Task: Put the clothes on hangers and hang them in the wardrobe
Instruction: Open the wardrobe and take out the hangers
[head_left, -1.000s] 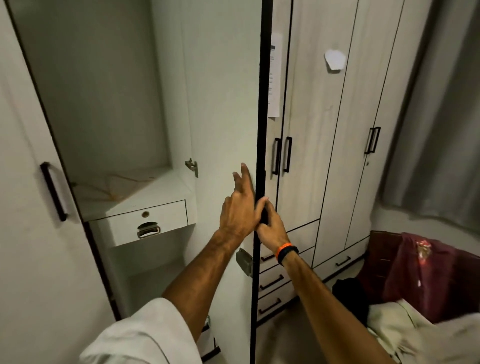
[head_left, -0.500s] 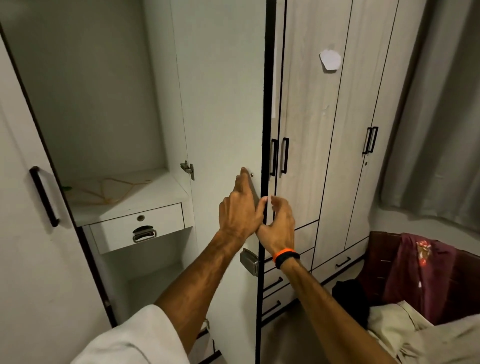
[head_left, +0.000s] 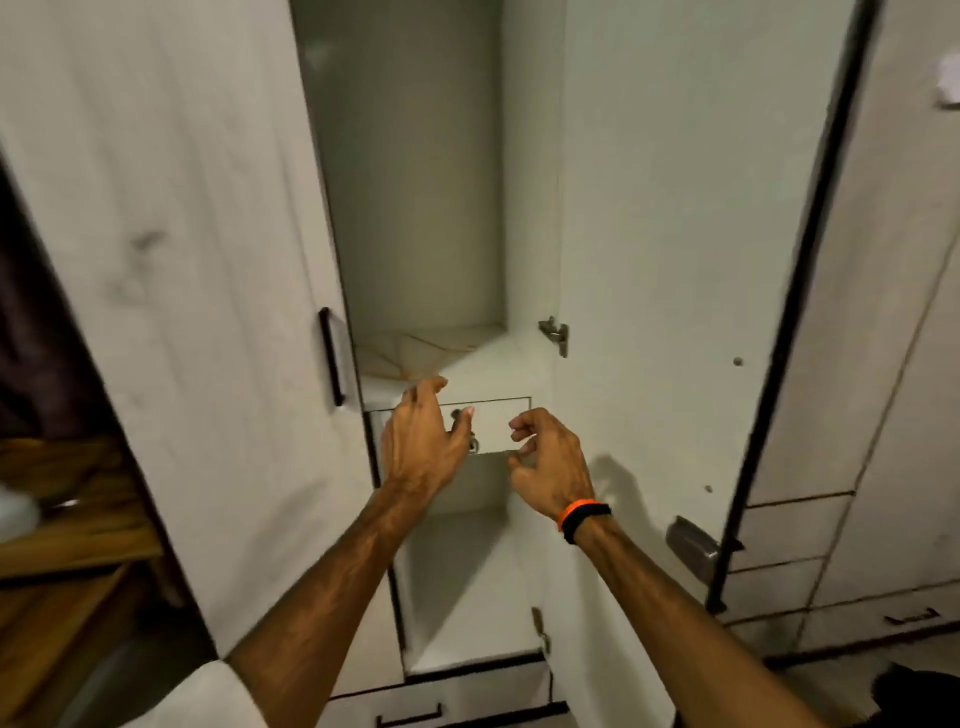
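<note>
While doors gape, pale wardrobe (head_left: 415, 208) shelf (head_left: 467, 358).

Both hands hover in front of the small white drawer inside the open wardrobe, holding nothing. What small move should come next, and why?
Probably turn away to fetch a garment and hanger. The left hand and right hand are empty in front of the small white drawer, the white wardrobe doors stand open, and the compartment shows no rail, hangers or clothes in view.

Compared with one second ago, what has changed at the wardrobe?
Both hands let go of the right door's edge and moved left, in front of the small drawer. The left hand covers its handle; the right hand hangs loosely curled, holding nothing. The doors stay open, the drawer closed.
</note>
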